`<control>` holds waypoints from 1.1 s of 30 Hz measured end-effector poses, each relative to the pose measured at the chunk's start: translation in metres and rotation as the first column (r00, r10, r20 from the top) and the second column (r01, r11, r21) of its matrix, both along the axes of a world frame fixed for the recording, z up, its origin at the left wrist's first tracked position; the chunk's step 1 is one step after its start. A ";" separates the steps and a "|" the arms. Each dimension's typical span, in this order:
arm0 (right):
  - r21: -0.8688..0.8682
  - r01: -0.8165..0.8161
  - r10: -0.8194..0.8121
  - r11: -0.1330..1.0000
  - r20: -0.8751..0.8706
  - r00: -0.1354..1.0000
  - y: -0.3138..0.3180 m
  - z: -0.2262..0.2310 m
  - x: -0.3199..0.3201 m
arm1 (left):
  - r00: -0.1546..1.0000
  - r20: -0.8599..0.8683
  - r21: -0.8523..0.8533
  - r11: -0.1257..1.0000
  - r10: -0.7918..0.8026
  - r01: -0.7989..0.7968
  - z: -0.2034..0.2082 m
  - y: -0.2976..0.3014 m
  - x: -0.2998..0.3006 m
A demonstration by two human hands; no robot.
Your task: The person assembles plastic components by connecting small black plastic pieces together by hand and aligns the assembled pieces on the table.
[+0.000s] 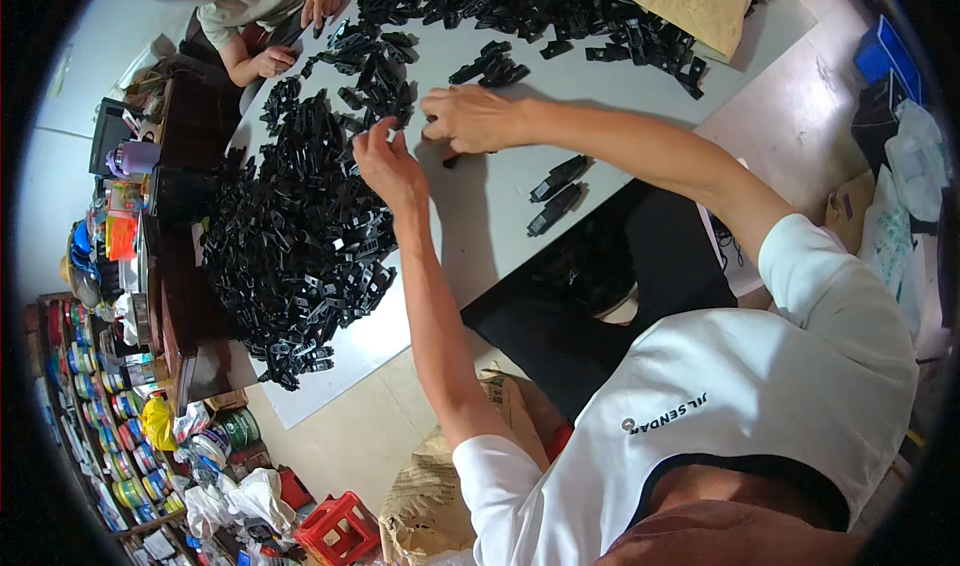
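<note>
A large heap of small black plastic parts (300, 236) covers the left side of the white table (510, 191). At the heap's right edge is my left hand (392, 169), its bent fingers apart and nothing plainly held. My right hand (475, 119) is just to its right, low over the table, with the fingers curled inward. A small dark piece (450, 161) shows under the right hand; what lies inside the fingers is hidden. Two longer black pieces (557, 179) lie side by side near the table's front edge. Beyond my right hand rests a small cluster of black pieces (490, 66).
Across the table, another person's hand (275, 62) works at the heap's far end. More black parts (520, 1) spread along the back beside a brown paper sheet (690, 6). A red plastic crate (338, 531) and a paper sack (430, 496) stand on the floor.
</note>
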State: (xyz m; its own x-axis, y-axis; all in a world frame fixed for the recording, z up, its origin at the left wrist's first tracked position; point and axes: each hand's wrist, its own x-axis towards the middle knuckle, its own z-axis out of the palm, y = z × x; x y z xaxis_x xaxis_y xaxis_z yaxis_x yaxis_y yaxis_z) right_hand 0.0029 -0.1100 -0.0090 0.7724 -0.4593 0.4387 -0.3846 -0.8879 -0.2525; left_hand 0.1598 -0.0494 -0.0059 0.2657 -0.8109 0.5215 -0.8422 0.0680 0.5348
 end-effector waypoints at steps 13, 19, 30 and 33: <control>-0.004 0.045 -0.045 0.999 0.044 0.998 -0.024 0.004 -0.027 | 0.887 0.460 0.103 0.995 -0.033 -0.017 -0.012 -0.043 0.002; -0.043 0.137 -0.141 0.990 -0.092 0.986 -0.029 -0.004 -0.026 | 0.979 0.172 0.068 0.992 -0.114 0.104 0.003 -0.010 0.008; 0.528 -0.361 0.249 0.769 0.272 0.929 0.011 -0.002 -0.042 | 0.297 -0.935 -0.077 0.930 -0.192 0.360 0.003 0.057 -0.008; 0.455 -0.291 0.240 0.842 0.167 0.956 0.004 -0.005 -0.054 | 0.372 -0.904 -0.084 0.942 -0.210 0.326 -0.010 0.062 -0.015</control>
